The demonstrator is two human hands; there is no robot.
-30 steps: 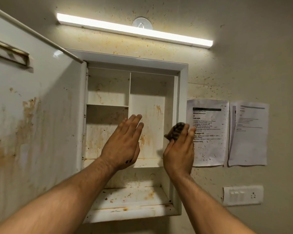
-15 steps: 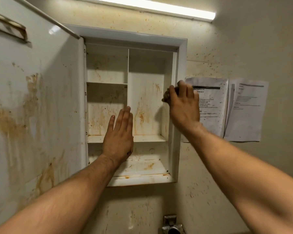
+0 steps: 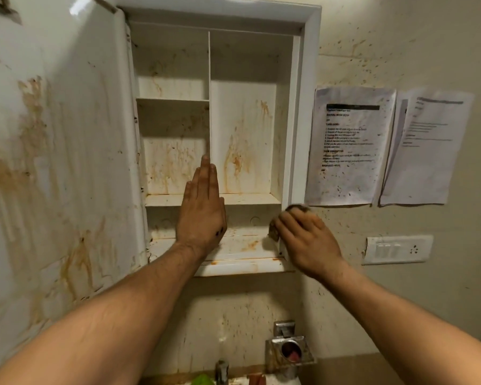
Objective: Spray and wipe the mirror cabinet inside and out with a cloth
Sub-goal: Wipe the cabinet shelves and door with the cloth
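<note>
The right hand [image 3: 307, 240] curls its fingers over a dark, wadded cloth [image 3: 296, 209] and presses it against the lower right corner of the cabinet [image 3: 308, 107] frame, with the forearm reaching up from below. The left hand [image 3: 202, 209] is raised flat, fingers straight and held together, pointing up in front of the centre divider; whether it touches the shelf edge cannot be told. The hinged door [image 3: 67, 162] stands open on the left, smooth, white and streaked with brown stains. The boxy shelves inside carry the same drips. Right of the frame, two speckled papers [image 3: 347, 145] hang on the spattered wall [image 3: 428, 51], above a switch plate [image 3: 397, 250].
</note>
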